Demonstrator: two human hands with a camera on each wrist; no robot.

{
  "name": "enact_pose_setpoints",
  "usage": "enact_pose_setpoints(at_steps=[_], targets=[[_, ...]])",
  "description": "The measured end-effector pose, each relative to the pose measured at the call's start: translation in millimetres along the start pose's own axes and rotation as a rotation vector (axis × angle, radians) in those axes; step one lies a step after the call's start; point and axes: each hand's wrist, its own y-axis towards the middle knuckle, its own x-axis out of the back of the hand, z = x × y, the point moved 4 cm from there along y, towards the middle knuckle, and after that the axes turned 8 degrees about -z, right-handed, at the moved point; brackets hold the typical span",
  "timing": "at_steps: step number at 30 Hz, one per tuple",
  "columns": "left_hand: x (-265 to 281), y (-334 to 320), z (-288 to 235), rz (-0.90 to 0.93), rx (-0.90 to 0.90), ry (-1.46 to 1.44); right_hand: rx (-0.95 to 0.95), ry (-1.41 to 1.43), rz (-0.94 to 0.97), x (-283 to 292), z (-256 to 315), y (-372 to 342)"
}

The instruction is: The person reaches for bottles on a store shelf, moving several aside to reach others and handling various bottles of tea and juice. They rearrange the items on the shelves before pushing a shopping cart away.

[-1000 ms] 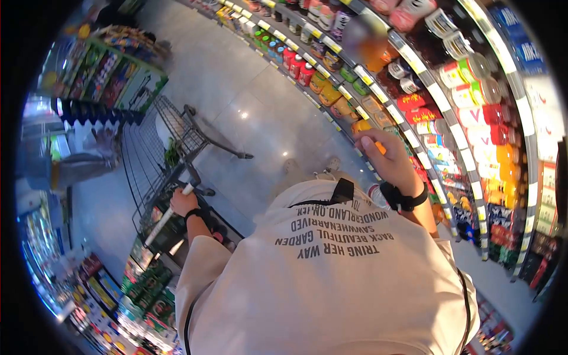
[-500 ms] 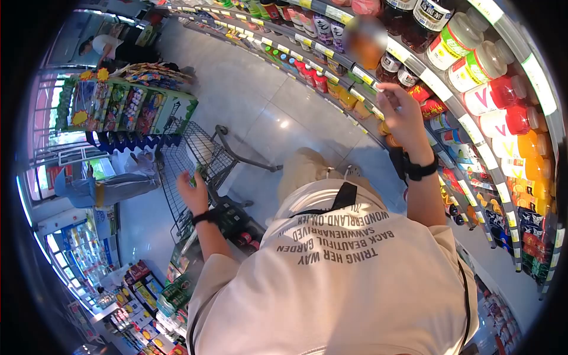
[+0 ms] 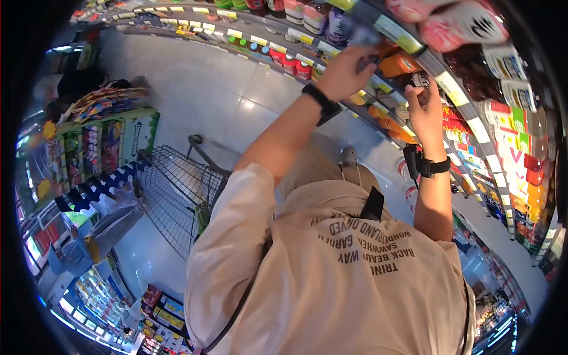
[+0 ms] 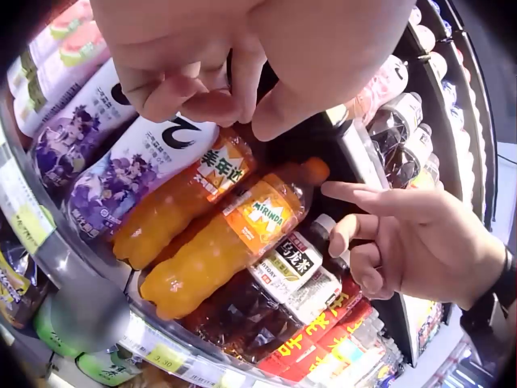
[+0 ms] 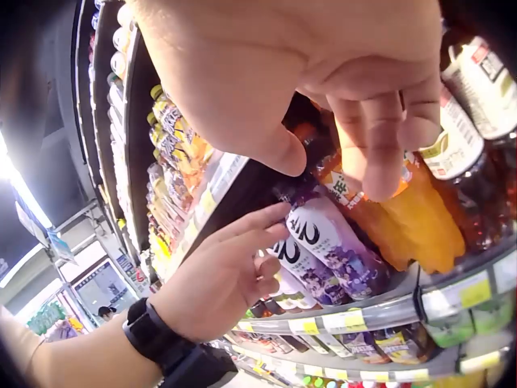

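Both hands are up at a shelf of drink bottles. My left hand (image 3: 346,76) reaches across to it, index finger extended and the other fingers loosely bent, close to the white-and-purple bottles (image 5: 335,242). Beside these lie tilted orange Mirinda bottles (image 4: 262,218), labels up. My right hand (image 3: 426,115) has its index fingertip right at the orange cap of the front Mirinda, its other fingers bent above a dark tea bottle (image 4: 283,267). Nothing shows gripped in either hand. In the right wrist view, the right fingers overlap the Mirinda label.
A wire shopping cart (image 3: 174,192) stands on the floor at my left. A green display stand (image 3: 94,142) is beyond it. Curved shelf rails with price tags (image 3: 452,89) run along my right, with more bottles above and below.
My left hand has left the cart's handle and swung right across my body to the shelf. My right hand has moved in among the bottles. The view has turned.
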Motion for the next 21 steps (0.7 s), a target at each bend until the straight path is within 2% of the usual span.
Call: enact_pose_setpoints(at_steps=[2, 3, 6, 7, 9, 10, 12, 13, 14, 17, 18, 21], targets=[[-5.2, 17.6, 1.6, -0.02, -0.099, 0.045, -0.086, 0.065, -0.015, -12.5, 1.3, 3.6], [-8.4, 24.7, -1.6, 0.049, -0.028, -0.003, -0.076, 0.022, -0.041, -14.6, 3.7, 7.9], [-23.7, 35.3, -4.2, -0.04, -0.319, 0.106, 0.085, -0.229, -0.122, -8.7, 3.3, 15.8], [-28.9, 40.3, -7.7, -0.03, -0.335, 0.157, 0.046, -0.212, -0.142, -10.1, 4.7, 14.0], [-38.8, 59.9, -9.1, -0.022, -0.373, 0.196, 0.154, -0.161, -0.265, -13.2, -7.3, 20.6], [-43.0, 53.2, -9.7, -0.008, -0.356, 0.219, 0.178, -0.125, -0.306, -16.3, -12.0, 17.9], [-46.4, 56.9, -7.8, 0.014, -0.27, 0.279, 0.064, -0.18, -0.315, -11.7, -10.7, 14.4], [-52.4, 59.8, 4.3, 0.144, -0.165, 0.336, 0.125, -0.08, -0.376, -12.9, -19.2, 18.5], [-58.9, 63.2, 15.8, 0.269, -0.062, 0.396, 0.108, -0.052, -0.368, -13.1, -26.2, 27.1], [-50.6, 72.6, -12.5, 0.031, -0.333, 0.084, 0.002, 0.028, -0.34, -15.7, -26.0, 35.3], [-54.4, 76.4, -2.7, 0.039, -0.252, 0.037, 0.118, 0.157, -0.369, -22.8, -51.5, 48.1], [-55.3, 80.2, 0.3, 0.084, -0.097, 0.022, 0.112, 0.238, -0.487, -21.2, -20.5, 42.3]])
